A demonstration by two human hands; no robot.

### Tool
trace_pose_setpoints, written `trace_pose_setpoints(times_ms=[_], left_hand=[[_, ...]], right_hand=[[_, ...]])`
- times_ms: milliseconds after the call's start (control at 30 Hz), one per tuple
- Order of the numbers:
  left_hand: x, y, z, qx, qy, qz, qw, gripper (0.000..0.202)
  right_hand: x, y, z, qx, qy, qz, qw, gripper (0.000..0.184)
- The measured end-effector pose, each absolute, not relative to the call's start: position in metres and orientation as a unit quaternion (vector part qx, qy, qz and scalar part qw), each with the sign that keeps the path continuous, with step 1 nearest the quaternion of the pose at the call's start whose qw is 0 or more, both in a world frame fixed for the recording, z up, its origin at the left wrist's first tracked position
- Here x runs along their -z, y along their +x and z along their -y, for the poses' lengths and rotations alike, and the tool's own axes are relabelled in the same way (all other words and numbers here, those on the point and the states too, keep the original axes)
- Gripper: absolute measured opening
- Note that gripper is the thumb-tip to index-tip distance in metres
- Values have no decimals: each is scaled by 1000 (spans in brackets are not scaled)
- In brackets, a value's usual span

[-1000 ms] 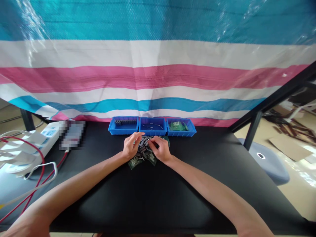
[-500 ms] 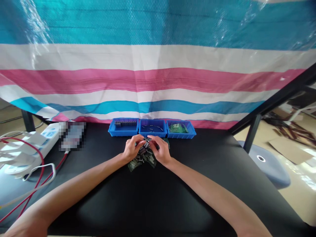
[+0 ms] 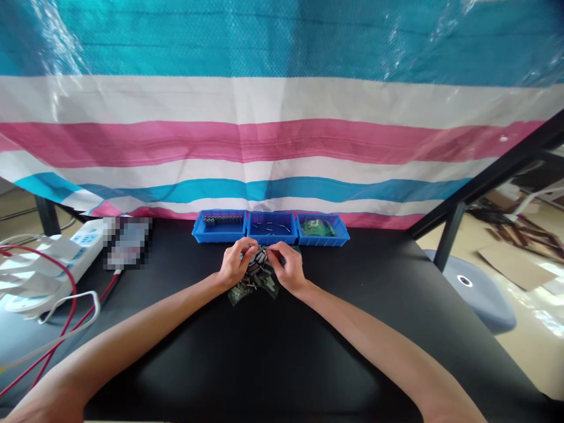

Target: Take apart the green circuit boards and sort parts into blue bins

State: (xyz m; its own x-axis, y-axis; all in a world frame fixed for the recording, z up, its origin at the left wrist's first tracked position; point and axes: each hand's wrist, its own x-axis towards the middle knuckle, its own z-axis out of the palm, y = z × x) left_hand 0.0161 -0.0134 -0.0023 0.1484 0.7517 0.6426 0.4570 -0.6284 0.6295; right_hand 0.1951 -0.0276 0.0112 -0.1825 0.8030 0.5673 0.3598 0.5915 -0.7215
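Both hands work over a pile of small metal pieces (image 3: pixel 257 269) lying on green plastic bags (image 3: pixel 238 296) at the middle of the black table. My left hand (image 3: pixel 234 264) is closed in a pinch at the pile's left side. From the right, my right hand (image 3: pixel 288 269) pinches too, its fingertips close to those of the left. Something small and shiny shows between the fingertips, too small to name. Behind the hands stand three blue bins: the left bin (image 3: pixel 220 237) has a row of dark metal cylinders, the middle bin (image 3: pixel 272 239) a few thin pins, the right bin (image 3: pixel 324 241) a green bag.
A white power strip (image 3: pixel 90 234) with plugs and red and white cables lies on the left of the black table (image 3: pixel 247 364), beside a blurred-out device (image 3: pixel 127 244). A striped tarp (image 3: pixel 282 141) hangs behind the bins. A grey stool (image 3: pixel 480 299) stands off the right edge.
The fingertips of both hands have shifted slightly, with a little more of a gap between them. The pile and the bins look the same.
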Motion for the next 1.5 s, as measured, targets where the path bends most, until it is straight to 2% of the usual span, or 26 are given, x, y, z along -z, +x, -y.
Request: trace_pose_setpoints(times_ms=[267, 533, 800, 967, 1133, 1367, 1500], left_hand=[[-2, 21, 14, -545, 732, -370, 176, 15], [0, 20, 10, -514, 735, -417, 144, 15], [3, 23, 11, -512, 753, -390, 139, 19], [3, 21, 12, -525, 745, -402, 89, 15], [4, 20, 10, -542, 740, -393, 66, 14], [-2, 21, 12, -550, 734, -392, 78, 7], [-2, 22, 12, -559, 731, -383, 81, 6]], right_hand=[[-12, 195, 28, -218, -400, 726, 515, 17], [-12, 196, 27, -194, -402, 718, 533, 17], [-11, 197, 29, -220, -389, 699, 558, 14], [-10, 196, 30, -257, -390, 694, 547, 13], [-8, 196, 29, -232, -405, 707, 531, 13], [-8, 195, 25, -187, -398, 730, 524, 24], [-6, 195, 25, -190, -390, 726, 533, 19]])
